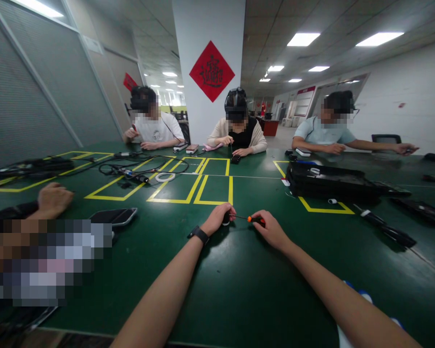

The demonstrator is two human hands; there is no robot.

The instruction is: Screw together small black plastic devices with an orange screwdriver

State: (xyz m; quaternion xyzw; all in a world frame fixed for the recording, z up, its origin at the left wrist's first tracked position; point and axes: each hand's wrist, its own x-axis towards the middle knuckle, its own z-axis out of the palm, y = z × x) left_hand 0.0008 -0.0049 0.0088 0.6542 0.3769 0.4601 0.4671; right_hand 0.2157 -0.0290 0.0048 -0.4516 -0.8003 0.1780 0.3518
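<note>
My left hand (216,218), with a dark band on its wrist, is closed around a small black object (226,219) with a pale lower edge. Its kind is too small to make out. My right hand (271,229) grips a screwdriver (250,219) by its black and orange handle. The thin metal shaft points left and its tip reaches the small object at my left fingers. Whether the tip sits in a screw is hidden. Both hands are low over the green table (217,275), near its middle.
Three people with head gear sit across the table. Another person's fist (54,199) rests at left, near a phone (114,216). A black case (326,180) and a black cable tool (387,227) lie right. Cables (130,173), a white ring (165,177) and yellow tape lie ahead.
</note>
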